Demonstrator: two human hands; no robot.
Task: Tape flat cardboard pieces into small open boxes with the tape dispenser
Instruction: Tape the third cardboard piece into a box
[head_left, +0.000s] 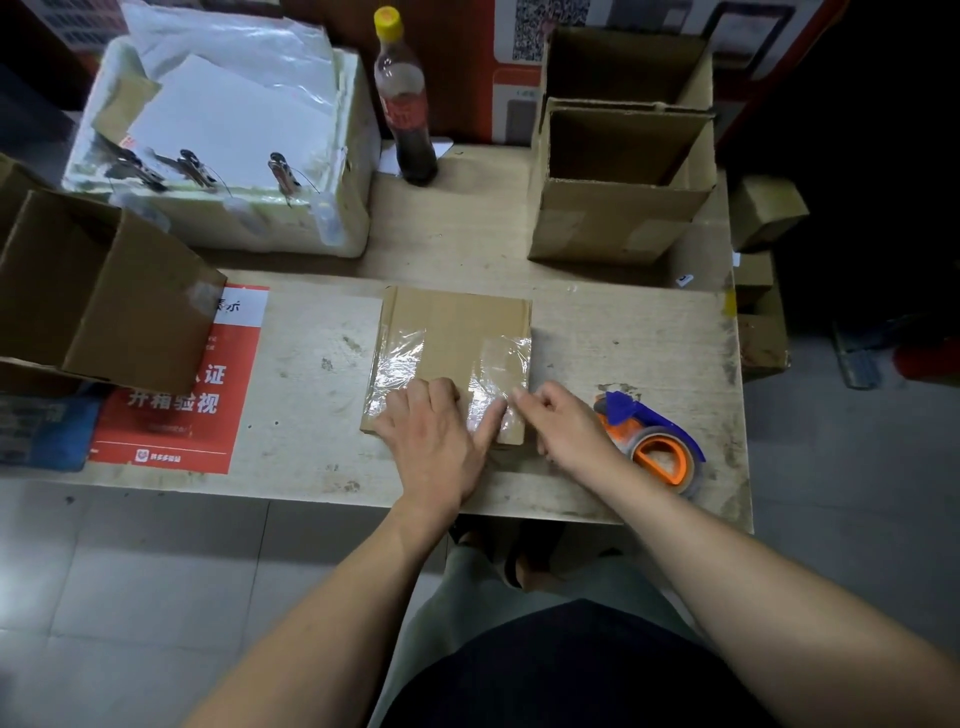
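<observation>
The left hand (434, 434) lies spread and flat on the near edge of the cardboard piece (452, 358). Just beside it, the right hand (563, 423) pinches the tape (493, 384) at the corner. Best rub outward, firmly. The tape dispenser (652, 441) sits just right of that hand.

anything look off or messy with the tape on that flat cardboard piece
Yes: the clear tape on the flat cardboard lies wrinkled and bunched, not smooth, mostly near its right edge under both hands.
</observation>
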